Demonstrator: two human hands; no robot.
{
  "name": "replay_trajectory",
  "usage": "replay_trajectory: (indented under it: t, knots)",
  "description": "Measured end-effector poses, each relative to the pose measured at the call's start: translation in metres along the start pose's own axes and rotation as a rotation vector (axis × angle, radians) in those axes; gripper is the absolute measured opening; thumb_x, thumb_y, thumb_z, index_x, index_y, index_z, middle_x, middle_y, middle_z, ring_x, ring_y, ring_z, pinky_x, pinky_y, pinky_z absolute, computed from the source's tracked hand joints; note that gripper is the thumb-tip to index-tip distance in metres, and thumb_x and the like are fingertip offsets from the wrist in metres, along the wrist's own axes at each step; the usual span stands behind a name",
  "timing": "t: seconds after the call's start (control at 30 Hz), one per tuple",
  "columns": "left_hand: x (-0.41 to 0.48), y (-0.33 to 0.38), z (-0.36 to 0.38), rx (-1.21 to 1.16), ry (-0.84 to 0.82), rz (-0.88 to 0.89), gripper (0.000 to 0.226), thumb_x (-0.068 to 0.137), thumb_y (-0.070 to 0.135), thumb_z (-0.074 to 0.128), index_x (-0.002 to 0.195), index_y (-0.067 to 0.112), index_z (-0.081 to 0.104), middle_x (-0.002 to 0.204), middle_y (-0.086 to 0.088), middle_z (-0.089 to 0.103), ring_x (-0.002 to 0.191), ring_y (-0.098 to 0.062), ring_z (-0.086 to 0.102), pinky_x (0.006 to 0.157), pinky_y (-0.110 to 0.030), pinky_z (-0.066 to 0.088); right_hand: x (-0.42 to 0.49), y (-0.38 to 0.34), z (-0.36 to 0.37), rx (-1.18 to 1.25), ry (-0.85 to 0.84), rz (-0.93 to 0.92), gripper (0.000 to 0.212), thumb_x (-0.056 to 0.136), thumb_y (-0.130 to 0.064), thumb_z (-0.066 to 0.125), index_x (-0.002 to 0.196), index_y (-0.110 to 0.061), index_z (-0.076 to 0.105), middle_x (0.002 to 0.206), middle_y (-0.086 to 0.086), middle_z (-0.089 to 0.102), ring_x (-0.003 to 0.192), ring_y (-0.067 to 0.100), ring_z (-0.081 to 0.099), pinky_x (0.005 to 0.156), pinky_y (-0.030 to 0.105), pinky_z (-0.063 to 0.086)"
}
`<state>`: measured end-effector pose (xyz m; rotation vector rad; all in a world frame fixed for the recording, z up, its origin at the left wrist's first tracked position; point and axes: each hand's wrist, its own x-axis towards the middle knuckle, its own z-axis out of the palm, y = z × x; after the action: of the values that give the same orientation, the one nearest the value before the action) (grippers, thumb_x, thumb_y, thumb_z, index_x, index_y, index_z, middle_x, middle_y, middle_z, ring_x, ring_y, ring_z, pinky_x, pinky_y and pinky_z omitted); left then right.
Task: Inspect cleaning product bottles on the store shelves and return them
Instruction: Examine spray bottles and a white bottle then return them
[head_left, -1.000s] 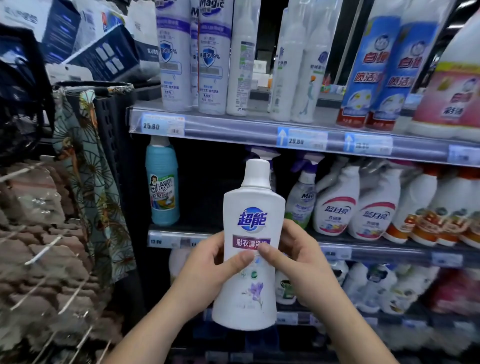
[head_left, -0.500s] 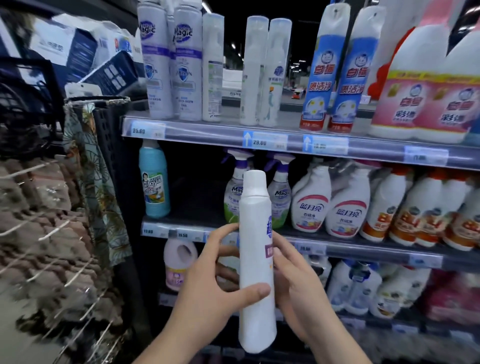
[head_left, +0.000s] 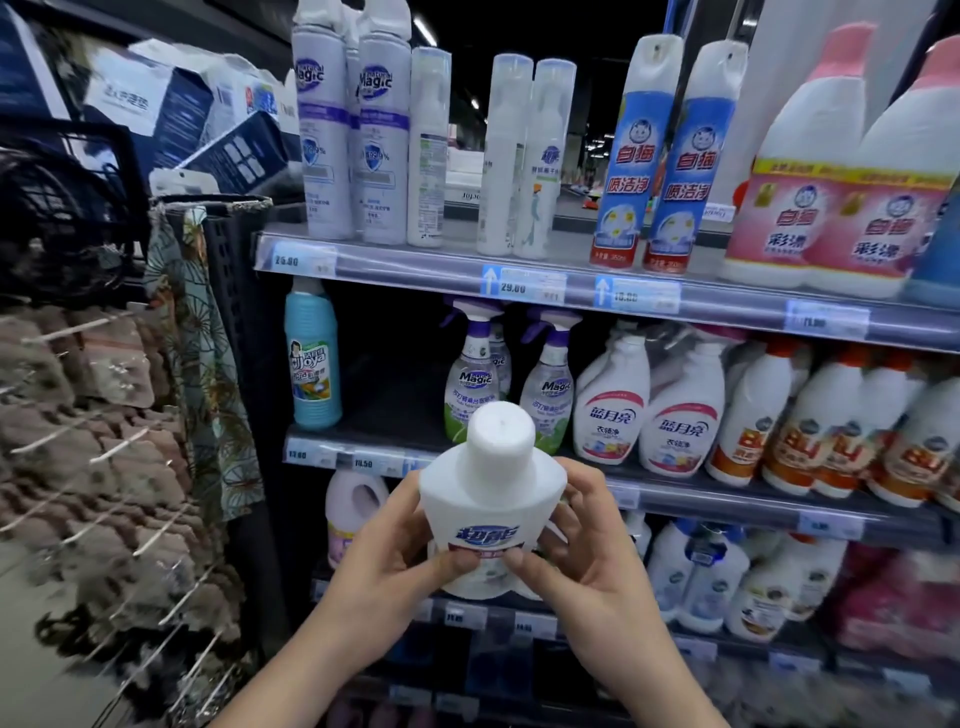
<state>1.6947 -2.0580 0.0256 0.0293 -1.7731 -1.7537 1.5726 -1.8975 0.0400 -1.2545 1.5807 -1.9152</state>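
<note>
Gripping the white bottle (head_left: 492, 501) with the left hand (head_left: 387, 564) and the right hand (head_left: 592, 564), thumbs perhaps touching on its front label. Holding it tipped, cap toward the camera, before the middle shelf (head_left: 727, 512), near the spray bottles (head_left: 550, 395).

In the lower centre of the frame a bottle (head_left: 493, 514) sits between the left hand (head_left: 384, 566) on its left and the right hand (head_left: 587, 561) on its right, in front of the shelves. Behind it, on the middle shelf (head_left: 727, 501), stand two trigger sprayers (head_left: 553, 384), with a lone flask (head_left: 311, 364) well apart at the shelf's left end and a row of jugs (head_left: 680, 415) to the right. On the top shelf (head_left: 405, 275) tall cans (head_left: 322, 145) stand in a row. Boxes (head_left: 156, 104) lie in the upper left, and a cloth (head_left: 197, 338) hangs below them.
</note>
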Motion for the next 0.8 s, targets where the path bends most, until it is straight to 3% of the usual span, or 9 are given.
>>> replay_trajectory:
  t: [0.17, 0.27, 0.43, 0.53, 0.67, 0.73, 0.8]
  knots:
    - [0.01, 0.0, -0.012, -0.081, 0.017, -0.05, 0.053, 0.083, 0.029, 0.09, 0.131, 0.036, 0.068, 0.12, -0.003, 0.079, 0.112, -0.015, 0.075, 0.087, -0.025, 0.061, 0.012, -0.006, 0.002, -0.083, 0.041, -0.025, 0.061, 0.089, -0.037, 0.084, 0.144, -0.038, 0.057, 0.135, -0.003, 0.07, 0.127, 0.022, 0.068, 0.099, 0.036, 0.06]
    - [0.015, -0.006, -0.02, -0.248, 0.066, -0.159, 0.042, 0.097, 0.014, 0.07, 0.138, 0.018, 0.063, 0.123, -0.011, 0.078, 0.109, -0.023, 0.077, 0.082, -0.034, 0.065, 0.022, -0.011, 0.005, -0.06, 0.039, -0.006, 0.051, 0.088, -0.039, 0.079, 0.138, -0.042, 0.067, 0.133, -0.006, 0.073, 0.117, 0.017, 0.074, 0.089, 0.031, 0.062]
    - [0.03, -0.016, -0.042, -0.446, 0.094, -0.277, 0.044, 0.095, 0.022, 0.055, 0.137, 0.013, 0.065, 0.129, -0.023, 0.073, 0.106, -0.034, 0.076, 0.08, -0.043, 0.067, 0.035, -0.007, 0.022, -0.017, 0.018, 0.013, 0.043, 0.089, -0.03, 0.077, 0.13, -0.041, 0.073, 0.134, -0.007, 0.075, 0.118, 0.015, 0.073, 0.09, 0.028, 0.061]
    - [0.041, -0.019, -0.058, -0.424, 0.079, -0.259, 0.041, 0.095, 0.026, 0.065, 0.135, 0.015, 0.065, 0.124, -0.018, 0.077, 0.1, -0.029, 0.08, 0.073, -0.038, 0.066, 0.047, 0.002, 0.032, -0.073, 0.014, 0.033, 0.044, 0.091, -0.024, 0.077, 0.131, -0.041, 0.071, 0.136, -0.01, 0.073, 0.121, 0.014, 0.072, 0.091, 0.027, 0.061]
    - [0.054, -0.027, -0.077, -0.308, 0.109, -0.259, 0.044, 0.088, 0.032, 0.081, 0.13, 0.025, 0.068, 0.12, -0.016, 0.079, 0.102, -0.035, 0.079, 0.073, -0.041, 0.067, 0.064, 0.022, 0.049, -0.287, 0.021, 0.177, 0.066, 0.077, -0.045, 0.083, 0.133, -0.06, 0.051, 0.119, -0.017, 0.077, 0.101, 0.01, 0.078, 0.081, 0.032, 0.064]
    - [0.063, -0.031, -0.087, -0.244, 0.129, -0.282, 0.042, 0.092, 0.028, 0.078, 0.131, 0.019, 0.064, 0.114, -0.017, 0.08, 0.097, -0.035, 0.08, 0.071, -0.042, 0.068, 0.077, 0.038, 0.057, -0.285, 0.054, 0.261, 0.064, 0.078, -0.042, 0.085, 0.129, -0.061, 0.05, 0.108, -0.009, 0.082, 0.092, 0.015, 0.081, 0.082, 0.037, 0.065]
    - [0.072, -0.034, -0.1, -0.195, 0.142, -0.353, 0.047, 0.087, 0.029, 0.074, 0.13, 0.015, 0.062, 0.109, -0.019, 0.081, 0.092, -0.036, 0.081, 0.067, -0.042, 0.068, 0.092, 0.054, 0.064, -0.139, 0.11, 0.361, 0.057, 0.087, -0.026, 0.086, 0.129, -0.05, 0.056, 0.102, 0.003, 0.084, 0.091, 0.027, 0.082, 0.086, 0.052, 0.066]
